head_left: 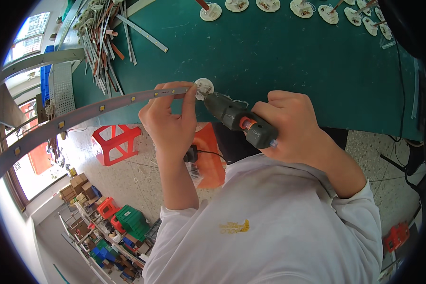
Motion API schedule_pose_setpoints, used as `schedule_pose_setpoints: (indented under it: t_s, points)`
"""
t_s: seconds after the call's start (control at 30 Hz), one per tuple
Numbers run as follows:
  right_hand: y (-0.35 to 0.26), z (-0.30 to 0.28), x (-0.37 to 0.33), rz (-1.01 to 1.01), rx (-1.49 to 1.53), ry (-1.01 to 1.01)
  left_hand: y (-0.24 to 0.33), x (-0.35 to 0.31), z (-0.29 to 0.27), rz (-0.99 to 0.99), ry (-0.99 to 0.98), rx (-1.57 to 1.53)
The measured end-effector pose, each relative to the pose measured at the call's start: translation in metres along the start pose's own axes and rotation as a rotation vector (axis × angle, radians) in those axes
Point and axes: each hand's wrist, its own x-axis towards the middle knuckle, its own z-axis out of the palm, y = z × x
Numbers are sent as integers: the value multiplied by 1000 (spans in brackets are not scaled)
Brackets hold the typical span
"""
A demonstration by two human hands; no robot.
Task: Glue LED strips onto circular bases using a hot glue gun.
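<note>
My left hand (169, 116) pinches the end of a long LED strip (102, 108) between thumb and fingers. From there the strip curves away to the left, past the table's edge. Its held end meets a small round white disc (204, 86) on the green tabletop. In my right hand (291, 124) is a dark hot glue gun (227, 111), the fingers wrapped around its handle. The gun's tip points at the disc, close beside my left fingertips. Whether the tip touches the disc I cannot tell.
Several similar white discs (268, 4), some with strips or wires attached, line the table's far side. Loose strips (102, 42) are piled at the far left. A black cable (401, 94) hangs over the right edge. Red stools (116, 142) stand on the floor.
</note>
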Motion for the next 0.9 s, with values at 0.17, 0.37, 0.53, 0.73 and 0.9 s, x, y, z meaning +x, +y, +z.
schedule_pose_setpoints:
  t_s: [0.17, 0.37, 0.53, 0.73, 0.9]
  points:
    - [-1, 1, 0, -8, -48, -10, 3, 0, -1, -41, -3, 0]
    - [-1, 3, -1, -11, -53, 13, 5, 1, -2, -13, -3, 26]
    - [0, 3, -1, -15, -61, 6, 0, 3, -9, -16, -125, -29]
    - [-1, 3, -2, -19, -60, 11, 4, 20, -21, 36, -168, -301]
    - [1, 3, -3, -33, -43, 43, -8, 31, -38, 93, -345, -272]
